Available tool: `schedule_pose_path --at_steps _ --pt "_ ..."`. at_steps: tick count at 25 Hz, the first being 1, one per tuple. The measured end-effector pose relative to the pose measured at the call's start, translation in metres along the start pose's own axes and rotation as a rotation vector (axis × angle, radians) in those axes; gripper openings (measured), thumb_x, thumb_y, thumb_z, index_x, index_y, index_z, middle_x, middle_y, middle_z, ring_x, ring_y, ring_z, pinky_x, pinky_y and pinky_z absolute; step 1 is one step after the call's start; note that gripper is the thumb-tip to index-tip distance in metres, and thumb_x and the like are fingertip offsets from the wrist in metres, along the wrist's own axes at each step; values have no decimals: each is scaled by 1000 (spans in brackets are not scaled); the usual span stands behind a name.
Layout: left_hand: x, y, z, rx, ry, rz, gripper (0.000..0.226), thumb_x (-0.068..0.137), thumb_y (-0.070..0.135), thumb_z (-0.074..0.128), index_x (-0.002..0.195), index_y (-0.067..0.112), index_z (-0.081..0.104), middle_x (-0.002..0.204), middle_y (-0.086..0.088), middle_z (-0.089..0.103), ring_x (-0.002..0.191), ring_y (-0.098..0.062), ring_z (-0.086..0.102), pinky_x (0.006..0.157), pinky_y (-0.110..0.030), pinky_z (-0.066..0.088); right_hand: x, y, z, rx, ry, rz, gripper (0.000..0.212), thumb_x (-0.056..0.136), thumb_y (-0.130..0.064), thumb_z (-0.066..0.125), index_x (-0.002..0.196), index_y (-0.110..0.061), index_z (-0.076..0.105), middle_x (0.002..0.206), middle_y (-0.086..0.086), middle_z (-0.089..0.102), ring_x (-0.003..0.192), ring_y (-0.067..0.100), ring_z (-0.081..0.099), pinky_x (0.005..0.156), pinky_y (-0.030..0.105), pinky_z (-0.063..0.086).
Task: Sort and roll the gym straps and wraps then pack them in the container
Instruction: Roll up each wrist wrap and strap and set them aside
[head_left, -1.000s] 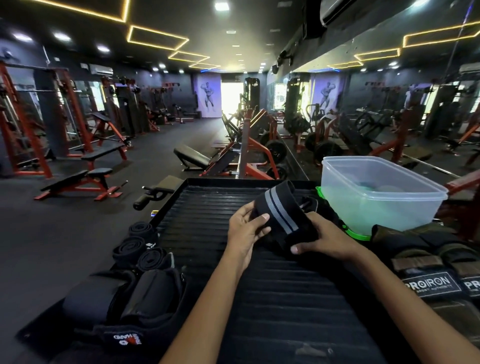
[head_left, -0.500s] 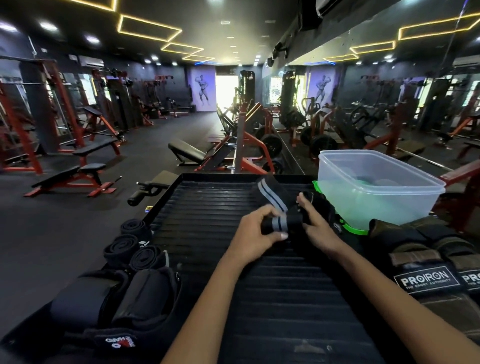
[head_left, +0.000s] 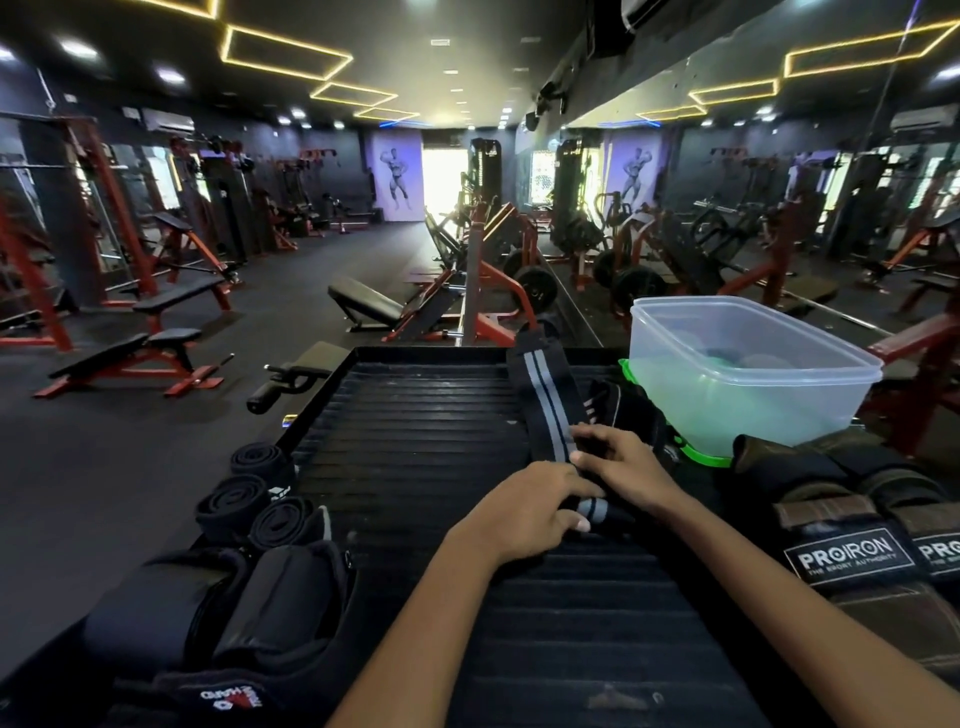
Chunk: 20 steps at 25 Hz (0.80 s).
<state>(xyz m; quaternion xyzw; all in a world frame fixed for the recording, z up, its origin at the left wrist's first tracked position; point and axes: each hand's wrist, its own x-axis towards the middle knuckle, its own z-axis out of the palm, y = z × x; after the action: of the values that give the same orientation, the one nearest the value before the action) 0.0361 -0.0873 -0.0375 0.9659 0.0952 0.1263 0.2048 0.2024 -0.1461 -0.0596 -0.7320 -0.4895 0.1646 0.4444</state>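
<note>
A black wrap with grey stripes (head_left: 543, 395) lies stretched away from me on the ribbed black platform (head_left: 415, 441). Its near end is rolled up between my hands. My left hand (head_left: 524, 506) curls its fingers round that small roll. My right hand (head_left: 621, 467) pinches the wrap just beyond the roll. A clear plastic container (head_left: 748, 374) stands at the right on a green lid (head_left: 701, 457). Three rolled black straps (head_left: 260, 493) lie at the platform's left edge.
Black padded wraps (head_left: 218, 608) lie at the near left. Brown and black PROIRON gloves (head_left: 852, 525) sit at the right, below the container. More black straps (head_left: 628, 410) lie beside the container. Gym benches and machines fill the floor beyond the platform.
The wrap went from being held up between both hands to lying stretched out on the platform, and its near end has been rolled up. Both hands moved nearer to me.
</note>
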Motion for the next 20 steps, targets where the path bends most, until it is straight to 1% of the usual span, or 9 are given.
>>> schedule_pose_path --at_steps 2,4,6,8,10,12,14,16,20 --pt "1 -1 -2 2 52 -4 41 91 16 62 131 15 57 127 -6 60 116 -20 53 100 -31 41 -1 2 4 190 -39 4 45 93 -2 57 136 -13 51 142 4 49 134 14 41 114 33 32" --pt "0 -4 -3 28 70 -47 40 90 15 62 129 16 56 120 -7 63 110 -21 56 95 -34 44 -2 1 7 213 -70 -12 45 95 -1 52 138 -13 48 142 4 48 133 14 42 112 31 35" --pt "-1 -6 -2 56 91 -106 34 89 12 62 121 13 51 110 -8 63 100 -23 57 87 -39 47 1 4 8 -88 -9 -131 41 96 -8 54 136 -12 52 140 7 52 132 19 45 111 36 36" --pt "-2 -9 -1 71 155 -130 28 88 8 61 111 12 45 104 -8 60 93 -22 55 83 -41 47 1 3 7 -351 83 -301 34 93 -13 60 127 -14 60 135 5 55 129 18 47 109 35 36" --pt "-2 -13 0 67 225 -152 32 86 8 64 111 13 45 108 -5 55 95 -20 52 84 -39 47 -3 -4 3 -398 95 -414 24 90 -21 65 114 -17 68 126 -2 58 119 14 47 101 26 33" --pt "-1 -18 0 32 287 -197 31 84 8 67 108 13 48 109 -3 50 95 -19 51 84 -35 46 -8 -11 -2 -431 72 -488 19 87 -31 67 102 -20 71 117 -7 58 110 10 47 94 25 34" --pt "-1 -21 -1 -33 314 -254 27 81 9 70 100 11 51 103 -3 51 92 -18 51 82 -32 45 -10 -13 -6 -412 -1 -477 16 83 -32 70 94 -21 72 102 -9 63 96 8 53 86 25 42" --pt "-1 -25 -1 -101 319 -289 24 78 10 73 93 9 54 97 -4 54 89 -18 52 81 -33 47 -12 -15 -5 -318 -133 -378 11 82 -26 74 91 -22 71 89 -8 67 84 5 59 77 23 46" --pt "-3 -25 -1 -91 337 -297 23 78 17 73 90 14 53 94 -1 57 90 -17 52 77 -35 48 -12 -16 0 -239 -163 -279 9 83 -21 73 89 -27 69 85 -6 69 83 3 63 76 21 46"
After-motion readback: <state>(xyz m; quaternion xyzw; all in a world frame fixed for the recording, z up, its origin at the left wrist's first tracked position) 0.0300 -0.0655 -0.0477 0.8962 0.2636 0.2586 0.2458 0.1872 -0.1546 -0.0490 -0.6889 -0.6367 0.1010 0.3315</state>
